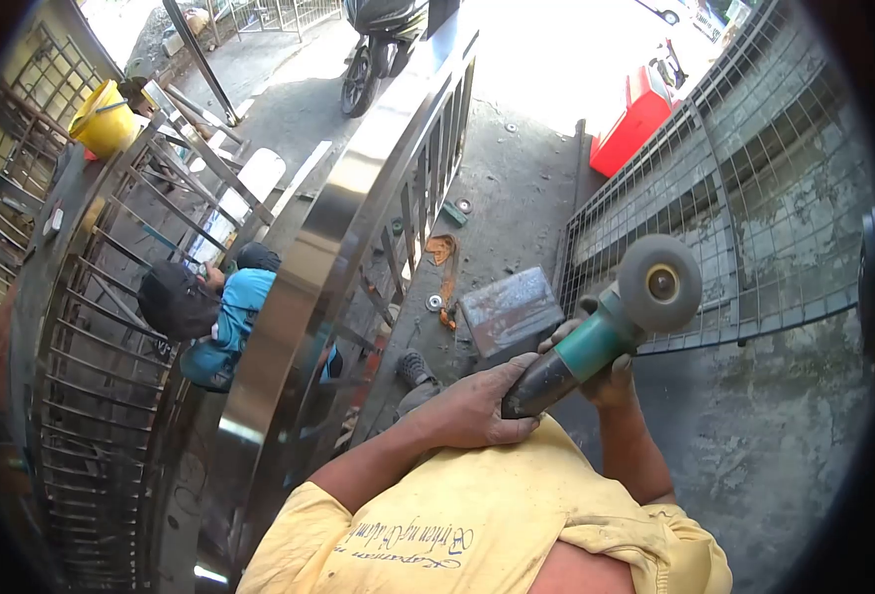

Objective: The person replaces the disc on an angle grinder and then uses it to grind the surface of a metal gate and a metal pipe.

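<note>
A green and black angle grinder (588, 345) is held up in front of the yellow shirt, its round grey disc (682, 285) facing upward at the upper right end. My left hand (479, 404) is closed around the black rear part of the body. Near the grinder's head, my right hand (616, 384) grips the green part from the far side and below, with some fingers hidden behind the tool. The disc touches nothing. Left of my arms stands a shiny metal railing (313, 267).
A person in a blue shirt (241, 309) crouches beyond the railing. A scuffed metal box (513, 309), loose discs (463, 206) and an orange cloth (441, 247) lie on the floor. Wire mesh (729, 208) lines the right wall near a red box (630, 121). A yellow bucket (103, 121) stands at far left.
</note>
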`<state>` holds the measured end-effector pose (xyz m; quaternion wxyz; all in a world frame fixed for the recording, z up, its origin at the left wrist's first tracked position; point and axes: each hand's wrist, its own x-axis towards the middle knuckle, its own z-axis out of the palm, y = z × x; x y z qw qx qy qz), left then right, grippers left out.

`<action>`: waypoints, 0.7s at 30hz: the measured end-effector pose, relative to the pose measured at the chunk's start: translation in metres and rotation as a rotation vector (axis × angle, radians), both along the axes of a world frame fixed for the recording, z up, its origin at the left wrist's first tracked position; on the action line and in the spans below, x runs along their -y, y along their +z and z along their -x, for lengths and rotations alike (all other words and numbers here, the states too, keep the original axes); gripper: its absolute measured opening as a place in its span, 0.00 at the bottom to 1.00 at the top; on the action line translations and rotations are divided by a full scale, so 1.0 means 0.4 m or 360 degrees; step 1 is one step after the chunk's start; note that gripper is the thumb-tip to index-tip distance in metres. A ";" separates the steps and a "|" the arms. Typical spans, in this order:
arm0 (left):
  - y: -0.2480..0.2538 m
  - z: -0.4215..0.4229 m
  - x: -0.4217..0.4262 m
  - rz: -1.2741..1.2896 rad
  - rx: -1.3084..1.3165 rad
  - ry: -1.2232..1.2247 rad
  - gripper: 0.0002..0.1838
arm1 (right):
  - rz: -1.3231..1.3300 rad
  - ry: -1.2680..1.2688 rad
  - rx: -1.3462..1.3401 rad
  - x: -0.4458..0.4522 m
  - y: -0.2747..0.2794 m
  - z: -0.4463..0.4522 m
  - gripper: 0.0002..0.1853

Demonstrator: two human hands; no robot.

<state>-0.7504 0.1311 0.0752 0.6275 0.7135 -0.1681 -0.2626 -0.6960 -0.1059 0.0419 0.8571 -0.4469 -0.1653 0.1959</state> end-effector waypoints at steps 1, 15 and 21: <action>-0.008 -0.023 -0.027 -0.0017 0.0062 0.0008 0.47 | 0.0053 0.0014 0.0002 -0.014 -0.007 -0.012 0.51; -0.002 -0.039 -0.272 -0.0402 0.0144 0.0557 0.46 | 0.0058 0.0638 -0.0526 -0.275 -0.100 -0.193 0.31; 0.037 -0.027 -0.286 -0.0465 0.0135 0.0651 0.45 | 0.0268 0.0711 -0.0581 -0.319 -0.041 -0.203 0.27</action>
